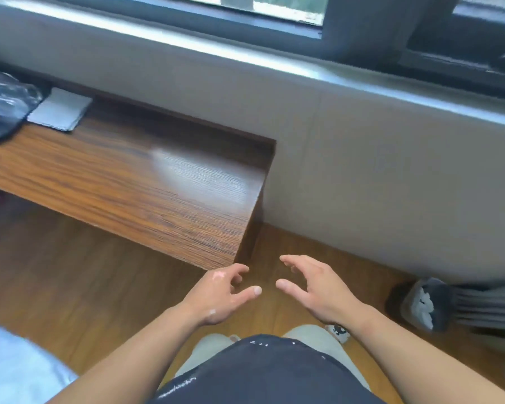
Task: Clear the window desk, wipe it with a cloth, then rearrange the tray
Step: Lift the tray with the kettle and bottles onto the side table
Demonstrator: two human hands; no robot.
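Two things sit on the table [134,182], well up and left of the hands: a dark tray [0,131] and a folded cloth [60,109] just beside it. Wiping looks next, so reach for the cloth. Meanwhile the left hand [222,293] and right hand [315,287] hover apart, fingers loosely curled, holding nothing.

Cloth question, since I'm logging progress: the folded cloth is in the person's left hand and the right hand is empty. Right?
Not quite. The head view shows the folded cloth lying on the desk beside the tray, far from the left hand, which holds nothing. The right hand is indeed empty.
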